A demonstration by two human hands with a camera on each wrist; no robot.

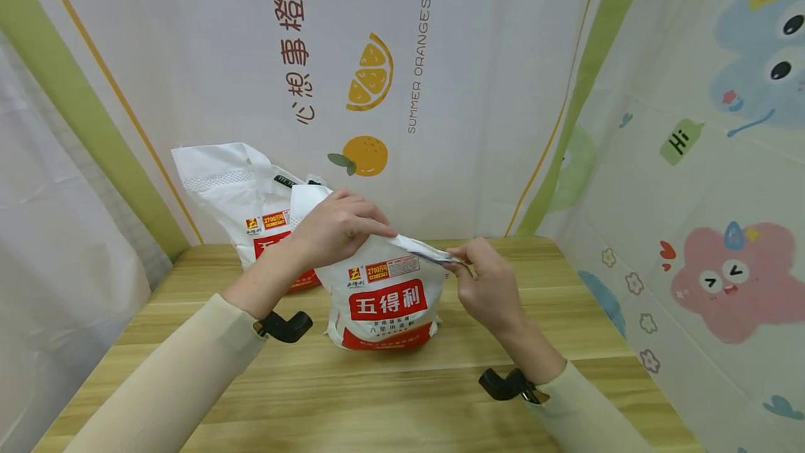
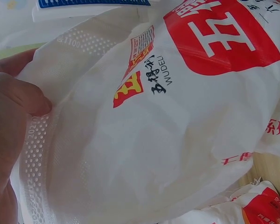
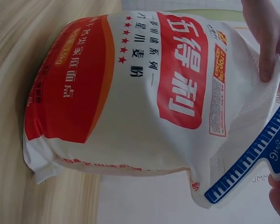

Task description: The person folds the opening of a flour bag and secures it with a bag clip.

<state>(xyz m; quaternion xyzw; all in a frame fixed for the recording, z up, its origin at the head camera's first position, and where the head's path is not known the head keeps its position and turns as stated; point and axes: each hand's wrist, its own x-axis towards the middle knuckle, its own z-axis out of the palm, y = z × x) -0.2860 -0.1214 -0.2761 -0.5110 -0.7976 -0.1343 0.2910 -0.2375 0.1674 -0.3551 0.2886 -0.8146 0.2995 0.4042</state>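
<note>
A white and red flour bag (image 1: 383,313) stands upright on the wooden table, its flat top drawn up between both hands. With thumb and fingers, my left hand (image 1: 339,226) pinches the top edge at the left; the left wrist view shows the thumb on the perforated band of the bag (image 2: 130,140). My right hand (image 1: 492,289) holds a blue bag clip with white piano-key marks (image 3: 252,161) at the right end of the top edge. In the head view the clip is mostly hidden by the fingers and the folded plastic.
A second flour bag (image 1: 229,194) stands behind and left of the first, its top leaning left. A dark strip with pale marks (image 1: 286,180) lies by its top. The wooden table (image 1: 352,411) extends in front; printed curtains (image 1: 478,124) hang behind and at the sides.
</note>
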